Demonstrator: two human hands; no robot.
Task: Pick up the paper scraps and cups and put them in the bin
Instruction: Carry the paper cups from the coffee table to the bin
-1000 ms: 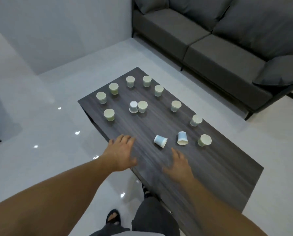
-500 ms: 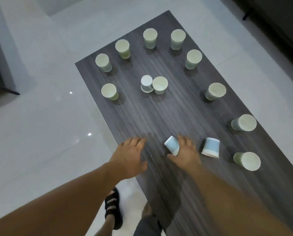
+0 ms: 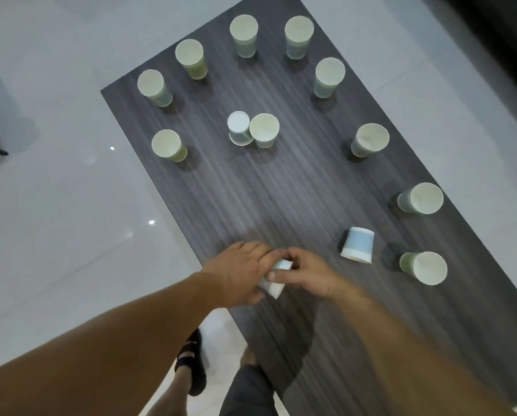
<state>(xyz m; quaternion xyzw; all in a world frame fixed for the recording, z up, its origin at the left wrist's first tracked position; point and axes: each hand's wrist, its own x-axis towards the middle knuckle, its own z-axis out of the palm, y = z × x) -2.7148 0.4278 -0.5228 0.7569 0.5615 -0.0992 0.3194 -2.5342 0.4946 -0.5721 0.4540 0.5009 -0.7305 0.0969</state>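
One pale-blue paper cup (image 3: pixel 276 284), previously free, is now clamped by fingers of left hand (image 3: pixel 239 271) and right hand (image 3: pixel 310 273). Binning is enabled.

Holds both bare forearms stretched forward, wrists converging. Pinches a small cup (image 3: pixel 274 288) between thumb and curled fingers of the right hand (image 3: pixel 307 274). Lays the left hand (image 3: pixel 236 273) palm down over it, grip unclear.
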